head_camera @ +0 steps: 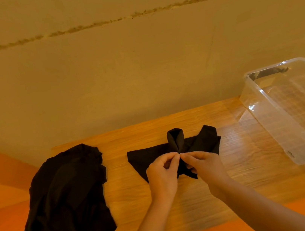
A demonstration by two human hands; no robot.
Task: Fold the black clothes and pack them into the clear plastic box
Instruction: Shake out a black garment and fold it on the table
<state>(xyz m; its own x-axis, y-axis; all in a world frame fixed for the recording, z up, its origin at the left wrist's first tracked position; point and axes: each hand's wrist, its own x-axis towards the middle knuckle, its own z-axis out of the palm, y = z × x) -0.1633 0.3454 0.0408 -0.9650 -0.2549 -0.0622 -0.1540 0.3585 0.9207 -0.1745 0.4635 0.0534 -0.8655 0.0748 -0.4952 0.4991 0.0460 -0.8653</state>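
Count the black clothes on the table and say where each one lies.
2. A small garment lies mid-table, pinched by the left hand and right hand. A crumpled pile hangs over the table's left edge; it may hide more than one piece.

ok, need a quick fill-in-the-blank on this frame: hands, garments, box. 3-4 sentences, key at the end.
1. Both the left hand and the right hand pinch the small black garment near its ____.
2. The heap of black clothes lies at the table's ____ end.
3. The clear plastic box sits to the ____ of the small black garment.
4. The box's colour is ____.

Missing words: middle; left; right; clear
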